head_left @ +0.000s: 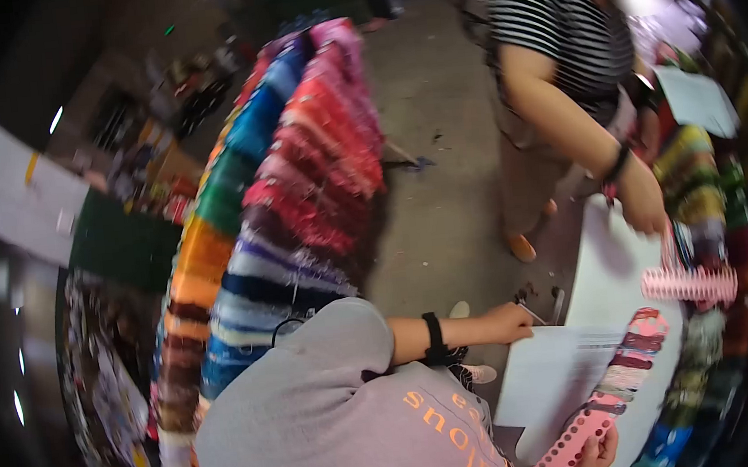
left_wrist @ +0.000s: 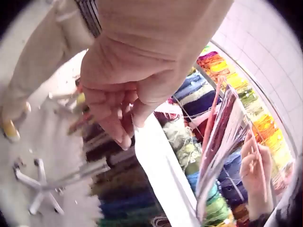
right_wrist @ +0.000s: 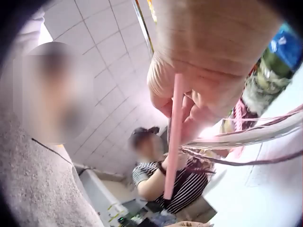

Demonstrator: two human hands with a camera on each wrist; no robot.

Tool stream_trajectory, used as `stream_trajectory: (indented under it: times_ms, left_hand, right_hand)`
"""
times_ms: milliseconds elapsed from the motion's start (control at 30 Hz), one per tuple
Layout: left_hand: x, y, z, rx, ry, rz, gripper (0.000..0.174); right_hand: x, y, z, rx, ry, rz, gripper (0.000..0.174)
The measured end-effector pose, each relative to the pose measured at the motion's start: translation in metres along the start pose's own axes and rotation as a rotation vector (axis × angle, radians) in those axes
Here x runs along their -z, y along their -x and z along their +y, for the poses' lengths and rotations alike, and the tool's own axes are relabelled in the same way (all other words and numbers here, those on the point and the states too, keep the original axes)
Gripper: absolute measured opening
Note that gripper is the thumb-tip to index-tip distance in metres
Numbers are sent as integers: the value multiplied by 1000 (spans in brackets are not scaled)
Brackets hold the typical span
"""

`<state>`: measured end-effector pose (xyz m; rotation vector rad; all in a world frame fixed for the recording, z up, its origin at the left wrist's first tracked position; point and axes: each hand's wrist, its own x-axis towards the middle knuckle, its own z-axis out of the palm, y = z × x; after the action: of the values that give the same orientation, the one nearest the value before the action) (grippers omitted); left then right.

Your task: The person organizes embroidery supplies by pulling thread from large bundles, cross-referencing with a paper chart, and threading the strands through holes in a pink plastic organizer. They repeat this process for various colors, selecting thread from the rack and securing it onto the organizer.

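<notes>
My left hand (head_left: pixel 508 322) pinches the corner of a printed paper sheet (head_left: pixel 538 379) between thumb and fingers. In the left wrist view, the fingertips of the left hand (left_wrist: pixel 118 90) meet at the edge of the white sheet (left_wrist: pixel 158 165). At the lower right of the head view, my right hand (head_left: pixel 596 456) grips a pink thread holder (head_left: pixel 566 446) with rows of holes. Strands of red, maroon and pale thread (head_left: pixel 631 353) hang from it across the white table. The right wrist view shows this holder (right_wrist: pixel 174 142) edge-on, in the right hand (right_wrist: pixel 189 101).
A person in a striped top (head_left: pixel 552 31) stands across the white table (head_left: pixel 611 248), reaching down near a second pink thread holder (head_left: pixel 690 284). Skeins of coloured thread (head_left: pixel 696 356) line the table's right side. A long rack of colourful skeins (head_left: pixel 313 150) stands at left.
</notes>
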<state>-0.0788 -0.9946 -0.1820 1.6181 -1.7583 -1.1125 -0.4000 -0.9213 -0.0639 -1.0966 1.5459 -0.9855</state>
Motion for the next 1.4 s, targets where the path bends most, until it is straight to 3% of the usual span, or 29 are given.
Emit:
stream_trajectory:
  times_ms: [67, 100, 167, 300, 333, 433, 533, 667, 833, 900, 967, 1100, 1167, 1233, 1367, 1400]
  left_hand:
    - [34, 33, -19, 119, 91, 135, 22]
    - [56, 53, -28, 210, 170, 217, 21]
    - [92, 100, -57, 387, 461, 300, 20]
    - [151, 210, -92, 495, 781, 694, 18]
    - [162, 238, -97, 498, 801, 862, 18]
    - [189, 322, -94, 469, 882, 1346, 16]
    - [198, 402, -95, 380, 928, 1735, 16]
    - [198, 469, -96, 256, 1008, 2051, 18]
    - [184, 501, -119, 216, 1125, 2126, 24]
    - [180, 503, -121, 344, 1057, 2154, 27]
    - [175, 506, -123, 376, 1057, 2157, 28]
    - [169, 507, -121, 376, 1018, 2226, 27]
    - [166, 508, -120, 389, 1004, 2250, 26]
    - [164, 508, -120, 446, 1019, 2244, 25]
    - [154, 511, -124, 505, 1002, 2247, 27]
    - [152, 511, -124, 567, 930, 2242, 30]
  right_hand:
    - [-22, -9, -15, -134, -68, -221, 43]
    - [-37, -11, -26, -104, -58, -357, 43]
    - [-71, -9, -47, -195, 33, -481, 44]
    - [-141, -15, -63, -151, 49, -823, 48]
    - [-172, -15, -63, 51, -107, -967, 44]
    - [-249, 0, -92, 82, -83, -1119, 36]
    - [-336, 21, -104, 88, -23, -1239, 43]
    - [-440, 67, -114, 195, -65, -1389, 34]
    - [-535, 137, -118, 433, -111, -1362, 34]
    - [-567, 167, -127, 526, -114, -1346, 34]
    - [-596, 200, -139, 859, -131, -1331, 35]
    - [-651, 271, -127, 1175, -235, -1413, 43]
    - [-670, 307, -96, 1312, -141, -1405, 40]
    - [-692, 321, -51, 1606, -4, -1438, 34]
    - [-700, 299, -43, 1564, -52, -1662, 28]
    - [-702, 283, -51, 1443, -122, -1687, 24]
